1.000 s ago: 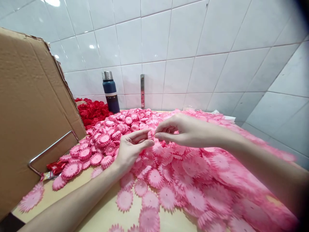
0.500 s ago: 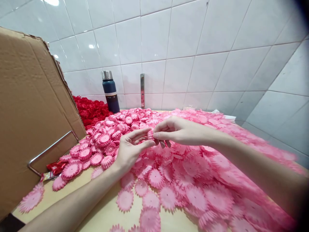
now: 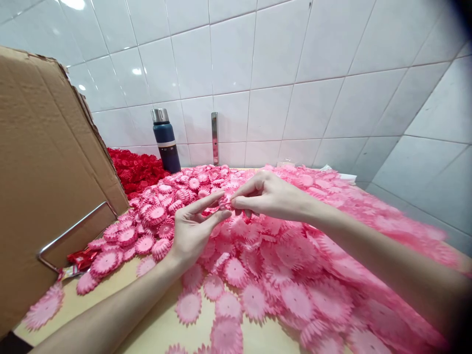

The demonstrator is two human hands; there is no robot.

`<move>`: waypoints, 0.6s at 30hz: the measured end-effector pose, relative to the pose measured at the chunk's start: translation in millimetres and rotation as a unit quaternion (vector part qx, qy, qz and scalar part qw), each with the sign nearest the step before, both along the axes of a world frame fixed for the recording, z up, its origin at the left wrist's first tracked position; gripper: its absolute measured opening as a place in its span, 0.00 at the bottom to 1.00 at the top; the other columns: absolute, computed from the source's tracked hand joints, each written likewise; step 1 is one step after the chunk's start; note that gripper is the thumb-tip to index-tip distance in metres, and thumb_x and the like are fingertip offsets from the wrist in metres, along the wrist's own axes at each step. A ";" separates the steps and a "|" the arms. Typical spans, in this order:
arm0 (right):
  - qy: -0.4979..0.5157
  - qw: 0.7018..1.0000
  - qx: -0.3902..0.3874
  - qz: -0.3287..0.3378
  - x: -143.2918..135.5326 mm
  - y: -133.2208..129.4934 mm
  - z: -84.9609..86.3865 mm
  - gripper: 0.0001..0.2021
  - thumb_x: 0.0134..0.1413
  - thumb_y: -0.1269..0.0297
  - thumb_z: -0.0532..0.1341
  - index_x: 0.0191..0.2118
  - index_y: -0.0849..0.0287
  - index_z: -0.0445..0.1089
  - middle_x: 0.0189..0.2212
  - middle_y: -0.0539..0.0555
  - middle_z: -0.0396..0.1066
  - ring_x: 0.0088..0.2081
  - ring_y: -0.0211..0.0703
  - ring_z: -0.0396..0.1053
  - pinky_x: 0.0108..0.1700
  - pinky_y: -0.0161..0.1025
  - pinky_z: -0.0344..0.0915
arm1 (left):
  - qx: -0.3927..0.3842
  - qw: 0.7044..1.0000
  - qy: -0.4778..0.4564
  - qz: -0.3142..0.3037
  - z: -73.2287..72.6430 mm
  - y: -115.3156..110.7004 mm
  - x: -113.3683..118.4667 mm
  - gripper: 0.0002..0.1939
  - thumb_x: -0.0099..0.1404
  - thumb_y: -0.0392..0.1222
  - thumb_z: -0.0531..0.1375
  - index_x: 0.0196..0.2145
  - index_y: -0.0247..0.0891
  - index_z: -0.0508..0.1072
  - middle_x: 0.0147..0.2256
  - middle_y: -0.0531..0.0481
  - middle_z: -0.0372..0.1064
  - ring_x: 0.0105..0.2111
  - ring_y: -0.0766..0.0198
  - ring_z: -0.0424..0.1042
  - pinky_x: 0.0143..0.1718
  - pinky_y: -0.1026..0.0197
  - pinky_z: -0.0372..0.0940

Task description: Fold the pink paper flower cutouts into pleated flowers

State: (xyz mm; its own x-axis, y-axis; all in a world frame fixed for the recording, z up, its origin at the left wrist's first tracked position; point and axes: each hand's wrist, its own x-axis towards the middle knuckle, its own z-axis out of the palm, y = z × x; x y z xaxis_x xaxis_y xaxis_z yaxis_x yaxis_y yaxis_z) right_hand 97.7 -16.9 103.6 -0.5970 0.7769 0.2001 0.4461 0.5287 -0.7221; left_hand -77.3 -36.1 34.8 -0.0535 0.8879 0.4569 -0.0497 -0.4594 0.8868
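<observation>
Between my two hands, above the heap, is a small pink scalloped petal disc (image 3: 224, 200). My left hand (image 3: 193, 226) pinches it from the left, thumb below and fingers above. From the right, the thumb and forefinger of my right hand (image 3: 263, 197) close on its other edge. Part of the disc is hidden by my fingertips. Under and around both hands spreads a large heap of pink petal discs (image 3: 291, 255). Cupped, darker-edged pink pieces (image 3: 155, 214) lie to the left of my left hand.
A cardboard sheet (image 3: 55, 162) stands at the left, with a bent metal bar (image 3: 73, 231) and a red wrapper (image 3: 81, 258) beside it. Behind are red petal pieces (image 3: 138, 169), a dark blue bottle (image 3: 165, 142) and a metal bracket (image 3: 215, 140) against the tiled wall (image 3: 273, 113).
Both hands have shifted slightly left in the view, as has the whole scene. The left fingers and thumb have changed their angle around the petal disc, which stays between the hands.
</observation>
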 end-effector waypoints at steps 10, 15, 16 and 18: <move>-0.014 1.000 0.007 0.016 -2.0 3.3 -0.8 0.10 0.51 0.65 0.57 0.30 0.62 0.75 0.22 0.51 0.67 0.23 0.34 0.59 0.22 0.33 0.54 | -0.022 0.999 -0.020 -0.034 -0.2 -2.3 0.9 0.17 0.51 0.33 0.69 0.40 0.43 0.79 0.41 0.50 0.78 0.41 0.56 0.77 0.44 0.57 0.74; -0.026 0.999 0.025 0.027 -3.0 2.7 -0.7 0.09 0.52 0.66 0.57 0.29 0.63 0.73 0.22 0.51 0.68 0.24 0.35 0.61 0.24 0.33 0.56 | -0.026 0.998 -0.027 -0.046 -1.6 -1.5 1.7 0.17 0.50 0.33 0.69 0.40 0.42 0.79 0.41 0.50 0.78 0.39 0.57 0.78 0.44 0.57 0.74; -0.028 0.999 0.026 0.028 -2.8 3.0 -0.8 0.09 0.53 0.66 0.56 0.30 0.62 0.73 0.23 0.52 0.69 0.24 0.35 0.62 0.24 0.34 0.57 | -0.023 0.998 -0.028 -0.044 -1.7 -1.2 1.8 0.17 0.51 0.33 0.69 0.40 0.43 0.79 0.41 0.50 0.78 0.39 0.58 0.78 0.44 0.58 0.74; -0.027 0.999 0.015 0.026 -2.0 3.7 -0.6 0.09 0.55 0.65 0.56 0.31 0.62 0.71 0.24 0.52 0.69 0.25 0.36 0.64 0.25 0.34 0.59 | -0.013 0.999 -0.025 -0.030 -1.7 -0.5 1.9 0.17 0.51 0.32 0.69 0.40 0.43 0.79 0.41 0.51 0.78 0.40 0.60 0.77 0.43 0.61 0.74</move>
State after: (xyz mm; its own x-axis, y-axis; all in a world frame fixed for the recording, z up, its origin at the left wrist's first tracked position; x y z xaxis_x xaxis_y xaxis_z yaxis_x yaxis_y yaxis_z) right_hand 95.7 -13.2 103.0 -0.6473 0.7386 0.1885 0.4557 0.5732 -0.6810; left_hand -75.5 -36.6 33.0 -0.0221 0.9020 0.4312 -0.1206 -0.4305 0.8945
